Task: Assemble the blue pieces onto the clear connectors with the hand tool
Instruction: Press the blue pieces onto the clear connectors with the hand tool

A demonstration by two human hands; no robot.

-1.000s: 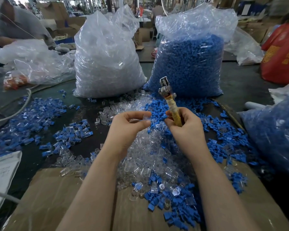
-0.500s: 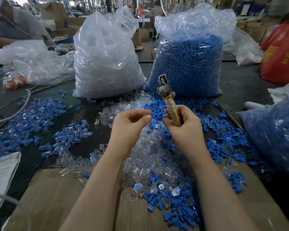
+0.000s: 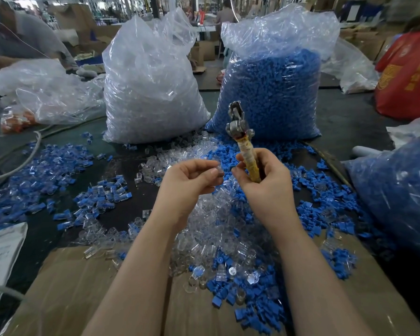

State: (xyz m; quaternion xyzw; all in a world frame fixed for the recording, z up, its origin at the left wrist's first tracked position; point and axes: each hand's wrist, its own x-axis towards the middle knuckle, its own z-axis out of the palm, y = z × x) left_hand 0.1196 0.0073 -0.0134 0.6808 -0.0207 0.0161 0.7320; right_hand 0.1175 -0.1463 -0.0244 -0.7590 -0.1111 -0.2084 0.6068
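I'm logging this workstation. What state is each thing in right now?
Left hand: pinches a clear connector.
Right hand: grips the hand tool, metal head up.
Clear bag: upright, open top, full.
Blue bag: upright, open top, full.
Loose pieces: heaped, blue and clear mixed.

The hand tool's (image 3: 246, 151) lower handle is hidden inside the right hand (image 3: 264, 183).

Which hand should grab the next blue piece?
Left, probably. The left hand pinches only a small clear connector, while the right hand grips the hand tool.
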